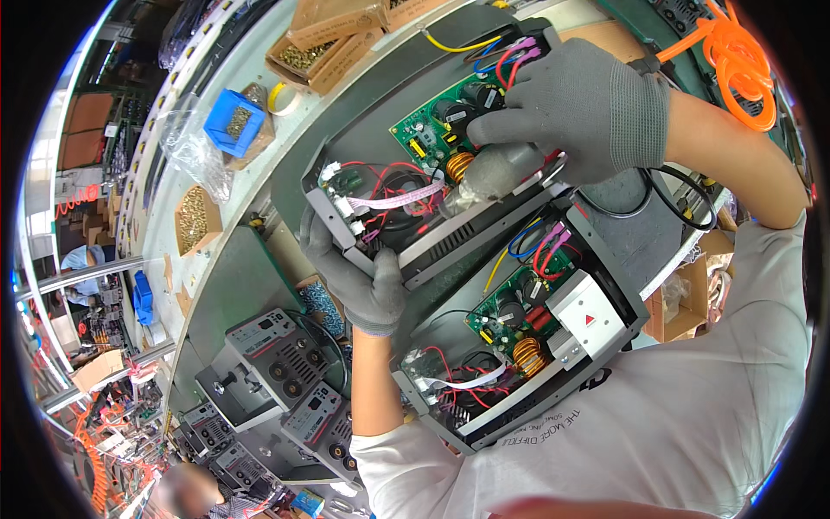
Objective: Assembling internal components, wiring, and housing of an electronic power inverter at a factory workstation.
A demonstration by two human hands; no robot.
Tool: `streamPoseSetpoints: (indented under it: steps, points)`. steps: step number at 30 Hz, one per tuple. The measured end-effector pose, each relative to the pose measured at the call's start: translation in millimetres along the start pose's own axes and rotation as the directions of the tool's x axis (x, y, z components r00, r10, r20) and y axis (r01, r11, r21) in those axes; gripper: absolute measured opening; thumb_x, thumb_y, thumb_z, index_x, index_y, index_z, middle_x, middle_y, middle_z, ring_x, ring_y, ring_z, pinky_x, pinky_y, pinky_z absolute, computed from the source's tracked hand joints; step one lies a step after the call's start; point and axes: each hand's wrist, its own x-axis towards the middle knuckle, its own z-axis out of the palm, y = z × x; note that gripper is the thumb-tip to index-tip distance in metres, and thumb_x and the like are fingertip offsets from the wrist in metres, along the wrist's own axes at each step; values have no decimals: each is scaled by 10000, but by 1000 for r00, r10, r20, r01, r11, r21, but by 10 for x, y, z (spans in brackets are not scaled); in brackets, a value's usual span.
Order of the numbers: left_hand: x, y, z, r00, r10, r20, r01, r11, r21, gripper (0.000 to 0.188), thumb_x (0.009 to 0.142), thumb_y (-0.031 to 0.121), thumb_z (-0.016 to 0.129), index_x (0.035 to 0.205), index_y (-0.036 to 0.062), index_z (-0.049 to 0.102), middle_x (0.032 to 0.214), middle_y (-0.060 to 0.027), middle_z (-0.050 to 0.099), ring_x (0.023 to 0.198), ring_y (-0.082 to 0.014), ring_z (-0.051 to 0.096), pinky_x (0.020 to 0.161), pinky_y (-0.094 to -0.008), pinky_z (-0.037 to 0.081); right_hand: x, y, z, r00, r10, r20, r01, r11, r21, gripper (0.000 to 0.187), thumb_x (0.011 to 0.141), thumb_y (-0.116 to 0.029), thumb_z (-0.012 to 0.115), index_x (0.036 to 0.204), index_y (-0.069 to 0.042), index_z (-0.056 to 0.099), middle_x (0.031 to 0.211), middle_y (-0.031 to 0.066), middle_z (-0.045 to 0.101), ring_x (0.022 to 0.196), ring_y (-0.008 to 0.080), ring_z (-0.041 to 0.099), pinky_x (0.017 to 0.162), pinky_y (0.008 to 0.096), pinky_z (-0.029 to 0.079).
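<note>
Two open metal equipment housings lie in front of me, one behind the other. My left hand (359, 281), in a grey glove, grips the left front corner of the far housing (441, 246), fingers under its end panel and thumb on the front edge. Over that housing's right half is my gloved right hand (571, 112), bent around a smeared whitish-grey object (493, 180) whose kind I cannot make out. Beside its fingers are a green circuit board (417, 130) with black capacitors, a copper coil (459, 166) and coloured wires. A white ribbon cable (398, 199) crosses the left part.
The near housing (635, 324) rests against my shirt, with a white metal block (592, 316) inside. Finished-looking units (277, 359) stand at lower left. Screw boxes (197, 221) and a blue bin (233, 124) line the far bench. An orange coiled hose (739, 65) hangs at upper right.
</note>
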Motion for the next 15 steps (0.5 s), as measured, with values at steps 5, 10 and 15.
streamPoseSetpoints:
  steps: [5,10,15]
  points:
    - [98,81,-70,997,40,60,-52,974,221,742,681,58,520,1409,-59,435,1405,-260,456,1376,-417,401,1184,-503,265,-449,85,-293,979,89,-186,-100,994,-50,726,537,-137,811,1236,-180,619,810,77,631,769,326,651,654,447,489]
    - [86,-174,-418,992,-120,47,101,948,302,709,895,416,709,1410,-23,497,1345,-219,572,1268,-395,524,1103,-455,377,-1176,-158,-386,869,397,-295,-356,916,183,658,598,-93,797,1232,-121,624,913,172,680,847,379,672,758,418,536]
    - [-574,-462,-1270,843,-532,-84,530,789,311,688,952,505,625,1415,8,518,1261,-248,652,1188,-406,615,1058,-427,452,-2083,-566,-8,661,708,-248,-511,667,541,728,599,-20,699,1315,-28,570,1070,132,679,919,204,657,866,335,520]
